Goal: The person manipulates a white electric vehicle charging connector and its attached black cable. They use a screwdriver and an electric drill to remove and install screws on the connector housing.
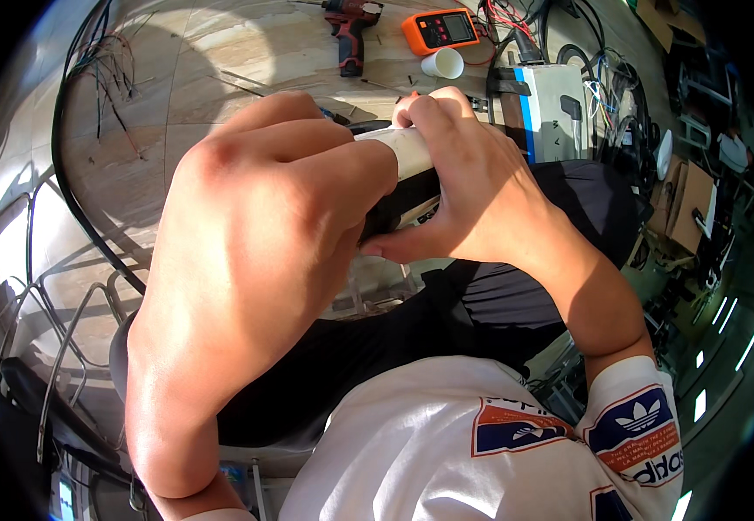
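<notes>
Both my hands are raised in front of my chest around a pale and black block-shaped device (412,154), whose exact kind I cannot make out. My left hand (255,204) is closed at its left end, knuckles upward; the fingertips and whatever they grip there are hidden behind the hand. From the right, my right hand (490,178) grips the device, with fingers over the far top edge and the thumb along the near lower side. Between the hands the pale upper face and dark side show. My lap, in dark trousers, lies below.
On the tiled floor ahead lie a red-black cordless drill (348,36), an orange meter (440,30) and a white cup (442,63). A grey box with a blue stripe (555,113) stands right among cables. A thick black cable (62,148) and metal-framed chair (69,334) are left.
</notes>
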{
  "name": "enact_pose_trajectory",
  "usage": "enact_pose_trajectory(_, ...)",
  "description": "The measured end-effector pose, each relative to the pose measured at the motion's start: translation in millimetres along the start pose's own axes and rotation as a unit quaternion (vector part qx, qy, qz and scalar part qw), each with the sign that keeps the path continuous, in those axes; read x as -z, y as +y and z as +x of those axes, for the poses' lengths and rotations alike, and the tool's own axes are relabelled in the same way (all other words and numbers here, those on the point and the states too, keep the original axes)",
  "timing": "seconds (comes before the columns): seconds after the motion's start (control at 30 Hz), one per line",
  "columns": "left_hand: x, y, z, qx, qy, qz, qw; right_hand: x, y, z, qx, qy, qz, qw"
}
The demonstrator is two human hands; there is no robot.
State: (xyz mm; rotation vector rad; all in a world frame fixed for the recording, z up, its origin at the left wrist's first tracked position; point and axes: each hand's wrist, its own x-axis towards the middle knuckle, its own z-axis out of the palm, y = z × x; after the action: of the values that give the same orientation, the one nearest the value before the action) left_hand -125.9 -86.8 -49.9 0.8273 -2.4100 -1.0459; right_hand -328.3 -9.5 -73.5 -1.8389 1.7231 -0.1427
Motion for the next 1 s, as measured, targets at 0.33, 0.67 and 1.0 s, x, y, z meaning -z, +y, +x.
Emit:
enact_pose_trajectory(0.33, 19, 1, -3, -0.016, -0.099, 0.004, 0.995, -3, -2, -1, 0.005, -0.002, 0.002, 1.000)
enact_pose_trajectory(0.67, 18, -3, 3, 0.117, -0.117, -0.050, 0.985, -5, 0, -1, 0.018, 0.003, 0.009, 1.000)
enact_pose_trajectory(1.0, 8, -8, 3, 0.218, -0.082, -0.073, 0.970, -6, -1, 0, 0.027, -0.008, 0.028, 0.999)
